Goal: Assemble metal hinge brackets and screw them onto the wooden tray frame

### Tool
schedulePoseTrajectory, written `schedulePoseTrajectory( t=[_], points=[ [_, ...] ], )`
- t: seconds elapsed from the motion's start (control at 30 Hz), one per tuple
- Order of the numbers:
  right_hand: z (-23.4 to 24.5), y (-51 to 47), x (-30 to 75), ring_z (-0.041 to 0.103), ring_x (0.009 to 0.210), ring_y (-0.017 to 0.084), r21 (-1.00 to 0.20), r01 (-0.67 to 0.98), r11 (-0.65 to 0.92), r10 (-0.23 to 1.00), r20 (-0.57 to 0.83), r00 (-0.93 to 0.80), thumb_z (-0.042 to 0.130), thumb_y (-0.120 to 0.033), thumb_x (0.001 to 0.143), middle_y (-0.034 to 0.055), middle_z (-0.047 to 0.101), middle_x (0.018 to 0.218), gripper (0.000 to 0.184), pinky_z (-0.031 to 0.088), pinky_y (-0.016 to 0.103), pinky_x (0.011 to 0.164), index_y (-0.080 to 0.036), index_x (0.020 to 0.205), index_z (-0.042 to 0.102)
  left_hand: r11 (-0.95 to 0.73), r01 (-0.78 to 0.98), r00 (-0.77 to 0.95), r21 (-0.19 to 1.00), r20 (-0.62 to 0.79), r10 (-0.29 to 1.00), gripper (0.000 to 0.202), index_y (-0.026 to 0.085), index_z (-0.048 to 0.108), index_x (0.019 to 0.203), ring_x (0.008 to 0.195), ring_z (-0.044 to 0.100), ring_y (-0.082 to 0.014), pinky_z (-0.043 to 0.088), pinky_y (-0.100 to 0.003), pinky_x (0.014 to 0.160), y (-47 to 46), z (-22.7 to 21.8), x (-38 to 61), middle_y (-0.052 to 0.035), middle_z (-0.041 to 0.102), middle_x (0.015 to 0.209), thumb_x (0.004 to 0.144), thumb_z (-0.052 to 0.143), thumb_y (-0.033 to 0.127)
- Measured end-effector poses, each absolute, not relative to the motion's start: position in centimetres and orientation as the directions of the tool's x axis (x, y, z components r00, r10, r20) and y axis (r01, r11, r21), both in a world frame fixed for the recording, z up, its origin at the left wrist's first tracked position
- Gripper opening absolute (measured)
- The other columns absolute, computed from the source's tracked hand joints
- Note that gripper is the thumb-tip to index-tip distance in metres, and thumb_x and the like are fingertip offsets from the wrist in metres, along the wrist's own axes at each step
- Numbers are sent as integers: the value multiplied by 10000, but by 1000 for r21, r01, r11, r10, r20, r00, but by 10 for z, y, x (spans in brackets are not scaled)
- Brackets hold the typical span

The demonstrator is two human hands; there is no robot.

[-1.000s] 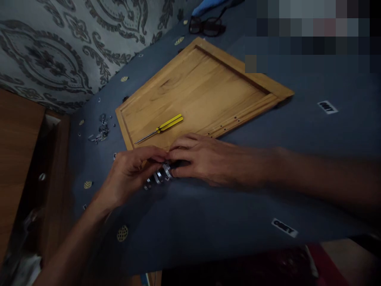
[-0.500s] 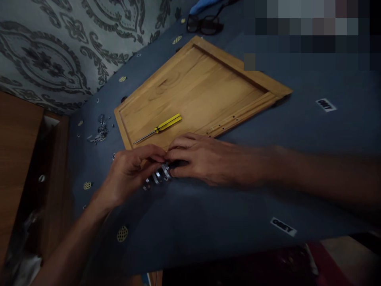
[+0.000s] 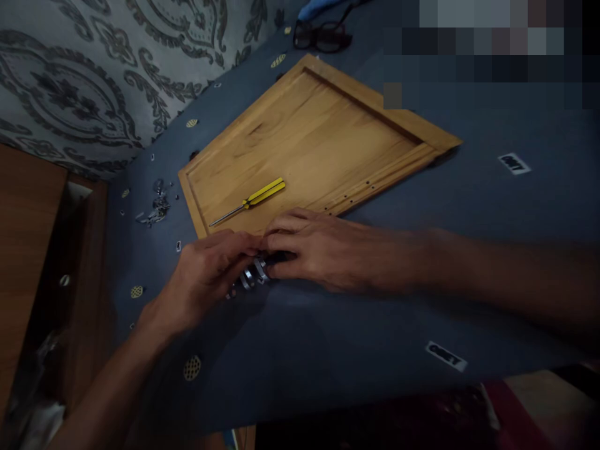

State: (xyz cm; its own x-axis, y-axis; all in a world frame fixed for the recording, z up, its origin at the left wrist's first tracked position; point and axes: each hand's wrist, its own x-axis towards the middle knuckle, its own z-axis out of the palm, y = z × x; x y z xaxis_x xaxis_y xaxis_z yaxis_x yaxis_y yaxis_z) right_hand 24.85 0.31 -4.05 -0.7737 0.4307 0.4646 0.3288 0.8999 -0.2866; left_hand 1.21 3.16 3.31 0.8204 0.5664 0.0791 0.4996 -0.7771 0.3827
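Note:
Both my hands meet over a small shiny metal fitting [image 3: 250, 275] on the dark blue cloth [image 3: 328, 350], just in front of the near edge of a wooden panel [image 3: 323, 131]. My left hand [image 3: 206, 275] pinches the fitting from the left with fingers closed. My right hand [image 3: 319, 250] presses on its right end, fingers curled together. A yellow-handled screwdriver [image 3: 250, 200] lies on the panel just beyond my fingers.
A small heap of metal screws and parts [image 3: 157, 206] lies on the cloth left of the panel. Black glasses [image 3: 321, 36] rest at the far edge. A patterned wall [image 3: 94, 69] rises at the left, and a wooden ledge [image 3: 28, 250] stands below it.
My left hand has slid slightly right over the metal fitting, covering more of it. My right hand and the screwdriver stay where they were.

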Motion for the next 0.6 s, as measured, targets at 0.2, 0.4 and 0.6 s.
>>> schedulePoseTrajectory(
  t=[0.2, 0.4, 0.6],
  points=[
    [-40, 2, 249, 571, 1168, 282, -293, 340, 894, 441, 433, -786, 632, -163, 980, 117, 700, 1221, 184, 456, 466, 1042, -202, 1117, 747, -800, 492, 842, 344, 44, 537, 127, 205, 701, 1106, 817, 762, -142, 576, -211, 712, 32, 38, 14, -14, 786, 922, 1042, 597, 170],
    [-38, 2, 249, 574, 1178, 291, -308, 327, 894, 437, 433, -788, 644, -152, 964, 131, 701, 1216, 193, 448, 485, 1051, -185, 1120, 754, -791, 525, 840, 315, -38, 542, 141, 202, 678, 1002, 784, 736, -133, 545, -211, 692, 35, 45, 16, -10, 771, 904, 1047, 551, 159],
    [-40, 3, 250, 583, 1184, 308, -313, 315, 896, 430, 438, -789, 612, -160, 974, 151, 697, 1256, 246, 461, 505, 1047, -180, 1175, 753, -799, 521, 849, 300, -81, 523, 171, 224, 673, 1009, 764, 717, -142, 517, -221, 660, 38, 48, 16, -4, 744, 884, 1053, 519, 165]
  ],
)
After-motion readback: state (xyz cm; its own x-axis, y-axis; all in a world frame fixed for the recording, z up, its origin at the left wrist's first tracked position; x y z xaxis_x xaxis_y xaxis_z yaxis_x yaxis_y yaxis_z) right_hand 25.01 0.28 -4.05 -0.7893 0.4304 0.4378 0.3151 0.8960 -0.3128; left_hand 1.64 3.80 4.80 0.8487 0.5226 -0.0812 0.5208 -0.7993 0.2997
